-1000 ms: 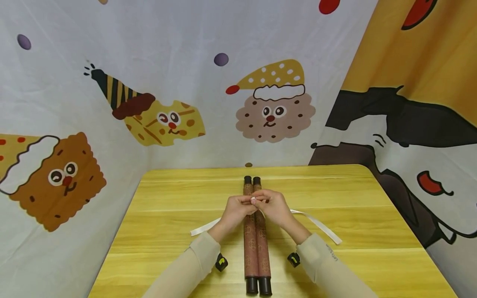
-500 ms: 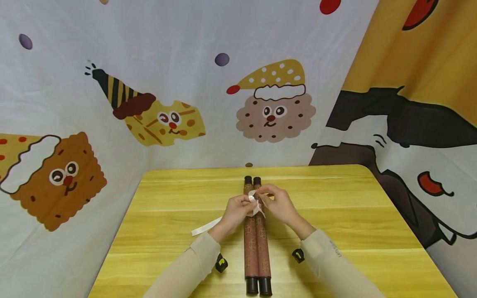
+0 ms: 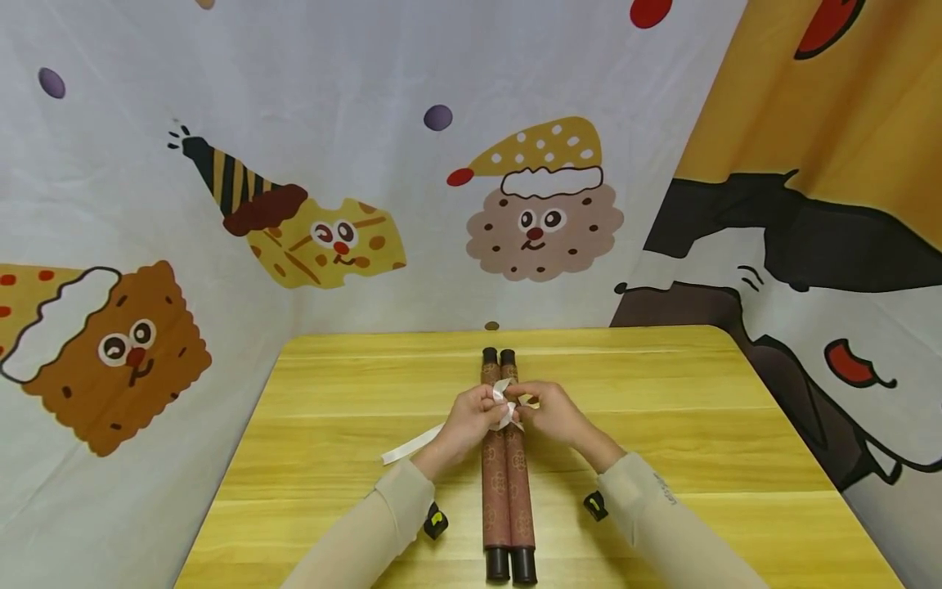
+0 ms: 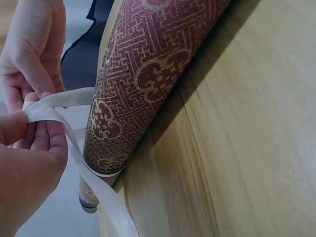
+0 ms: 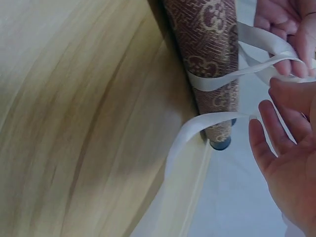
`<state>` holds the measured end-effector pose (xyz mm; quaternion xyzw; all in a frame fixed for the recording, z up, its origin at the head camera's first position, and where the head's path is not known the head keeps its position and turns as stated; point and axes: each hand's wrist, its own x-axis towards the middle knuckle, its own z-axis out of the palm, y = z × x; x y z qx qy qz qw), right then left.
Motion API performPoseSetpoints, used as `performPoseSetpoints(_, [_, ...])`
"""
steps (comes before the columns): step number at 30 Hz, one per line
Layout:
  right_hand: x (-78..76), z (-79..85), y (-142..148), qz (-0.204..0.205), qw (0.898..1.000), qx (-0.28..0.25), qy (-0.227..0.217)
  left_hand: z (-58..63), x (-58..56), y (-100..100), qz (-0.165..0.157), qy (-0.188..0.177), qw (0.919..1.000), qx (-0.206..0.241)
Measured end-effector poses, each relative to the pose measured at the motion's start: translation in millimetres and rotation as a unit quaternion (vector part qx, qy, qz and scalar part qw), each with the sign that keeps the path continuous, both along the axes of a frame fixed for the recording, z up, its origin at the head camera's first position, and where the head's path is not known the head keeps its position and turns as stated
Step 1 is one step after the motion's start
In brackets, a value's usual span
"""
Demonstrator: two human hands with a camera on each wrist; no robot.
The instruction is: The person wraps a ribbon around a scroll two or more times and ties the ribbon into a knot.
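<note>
Two hanging scrolls (image 3: 508, 499) with patterned maroon covers and black end knobs lie side by side on the table. A white ribbon (image 5: 215, 81) wraps round them near the far end. In the head view my left hand (image 3: 467, 417), over the scrolls, pinches a ribbon fold between thumb and finger; the left wrist view shows this pinch, with a ribbon tail hanging from it. My right hand (image 3: 552, 413) faces it from the right, thumb and finger on the ribbon. In the right wrist view a strand runs to my right fingertips (image 5: 254, 121), other fingers partly extended.
The wood-grain table (image 3: 331, 507) carries the scrolls lengthwise. A flat ribbon tail (image 3: 408, 446) reaches left behind the left forearm. Small black devices (image 3: 436, 520) show beside the sleeves (image 3: 648, 507). A cartoon-printed cloth (image 3: 412, 49) hangs behind the table's far edge.
My right hand has drawn slightly right, away from the left. Ribbon folds show between the hands, and the tail on the table's right side is no longer visible there. The scrolls have stayed put.
</note>
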<state>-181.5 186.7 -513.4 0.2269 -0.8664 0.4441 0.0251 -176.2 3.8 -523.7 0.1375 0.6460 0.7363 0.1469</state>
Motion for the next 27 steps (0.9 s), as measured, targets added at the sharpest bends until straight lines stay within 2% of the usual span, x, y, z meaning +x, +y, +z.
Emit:
performPoseSetpoints(5, [-1.2, -2.9, -1.8, 0.006, 1.000, 0.006, -0.002, 3.5, 2.1, -0.9, -0.022, 0.004, 0.9996, -0.017])
performPoseSetpoints(8, [-1.4, -5.2, -1.9, 0.001, 1.000, 0.012, 0.002, 15.8, 7.2, -2.9, -0.026, 0.008, 0.9995, -0.016])
performPoseSetpoints(12, [1.7, -6.9, 2.0, -0.009, 1.000, 0.000, 0.000, 30.6, 14.4, -5.6, -0.014, 0.011, 0.9995, -0.027])
performPoseSetpoints(17, [5.4, -4.6, 14.7, -0.009, 0.999, -0.030, 0.016, 29.7, 15.8, -6.3, -0.008, 0.003, 0.9997, -0.023])
performPoseSetpoints(23, [9.8, -0.5, 29.4, -0.011, 1.000, -0.016, 0.020, 29.1, 16.9, -6.0, 0.000, -0.005, 0.9997, -0.025])
performPoseSetpoints(27, [13.6, 5.2, 38.1, -0.007, 1.000, -0.012, 0.003, 28.5, 17.1, -6.3, 0.012, 0.006, 0.9993, -0.036])
